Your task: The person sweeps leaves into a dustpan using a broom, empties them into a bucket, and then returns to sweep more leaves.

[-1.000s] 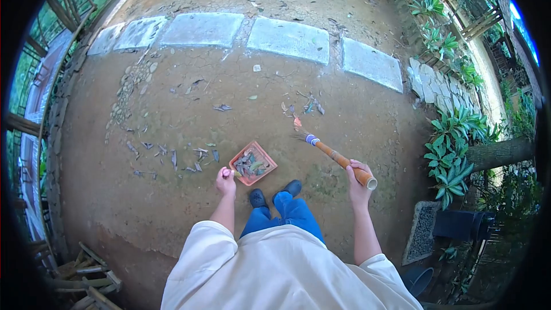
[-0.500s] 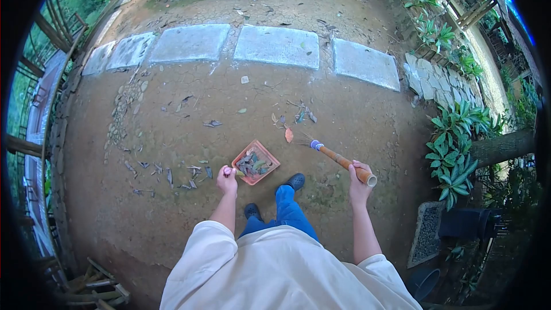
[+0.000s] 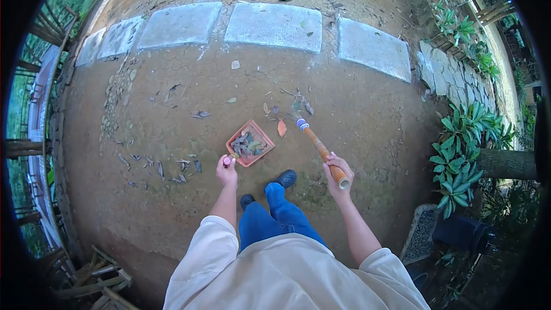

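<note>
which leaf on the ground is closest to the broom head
The orange leaf, lying just left of the broom bristles, beside the dustpan. It is the lone bright orange one; the rest are grey or green.

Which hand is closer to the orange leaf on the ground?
Right. The right hand grips the broom, below-right of the orange leaf. The left hand holds the dustpan handle, farther below-left.

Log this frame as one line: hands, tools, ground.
left hand: grips dustpan handle | dustpan: holds leaves | right hand: grips broom | bristles near leaf cluster | ground: bare dirt
</note>
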